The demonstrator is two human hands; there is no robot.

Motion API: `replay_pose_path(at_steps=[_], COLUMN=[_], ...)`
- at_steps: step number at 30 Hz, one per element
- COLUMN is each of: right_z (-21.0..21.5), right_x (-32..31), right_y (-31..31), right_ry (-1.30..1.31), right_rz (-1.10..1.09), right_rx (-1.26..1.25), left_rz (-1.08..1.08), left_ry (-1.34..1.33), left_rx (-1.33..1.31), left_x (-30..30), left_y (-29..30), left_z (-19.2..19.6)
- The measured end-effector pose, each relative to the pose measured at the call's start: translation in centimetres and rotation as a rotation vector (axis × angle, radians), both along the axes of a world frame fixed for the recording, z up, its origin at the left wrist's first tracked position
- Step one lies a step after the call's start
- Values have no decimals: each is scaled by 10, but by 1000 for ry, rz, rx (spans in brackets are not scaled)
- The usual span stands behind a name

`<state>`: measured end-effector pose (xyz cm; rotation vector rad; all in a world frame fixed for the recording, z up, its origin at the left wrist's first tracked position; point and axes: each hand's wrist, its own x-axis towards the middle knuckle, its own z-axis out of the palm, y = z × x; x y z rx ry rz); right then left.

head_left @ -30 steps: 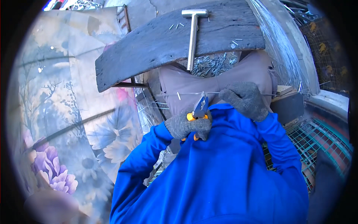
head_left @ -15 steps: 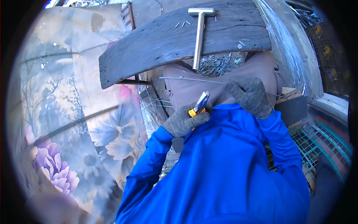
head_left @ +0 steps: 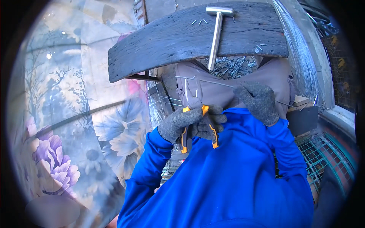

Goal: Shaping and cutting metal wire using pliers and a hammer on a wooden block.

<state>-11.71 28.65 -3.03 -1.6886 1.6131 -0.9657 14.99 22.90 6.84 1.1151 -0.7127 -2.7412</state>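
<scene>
My left hand (head_left: 190, 123), in a grey knit glove, grips orange-handled pliers (head_left: 195, 114) with the long jaws spread and pointing up. My right hand (head_left: 258, 100), also gloved, pinches a long thin metal wire (head_left: 209, 80) that runs sideways just above the plier jaws. Both hands are over my lap, covered by grey-brown cloth (head_left: 277, 76). My blue sleeves fill the lower frame.
A dark weathered wooden board (head_left: 167, 41) lies across in front of me, with a steel hammer (head_left: 216, 32) and scattered small nails on it. A heap of nails (head_left: 232, 67) sits below the board. Flower-patterned sheeting (head_left: 87, 114) lies left; wire mesh (head_left: 323, 152) right.
The pliers have turned upright with the jaws now spread. The right hand has moved right along the wire, away from the left hand.
</scene>
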Motion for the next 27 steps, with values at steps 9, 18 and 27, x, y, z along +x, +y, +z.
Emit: replay_pose_path(at_steps=[9,18,27], right_z=[1,-3,18], right_x=[4,8,-5], right_y=[1,0,-5], right_ry=[153,37,3], right_rz=[-37,-147,122], right_rx=[-212,-167,-128], left_rz=[56,26,-86], left_ry=[75,-37,-219], left_rx=[136,-2,-258], left_x=[0,-9,-2], left_y=[0,1,9], left_z=[-2,10,7])
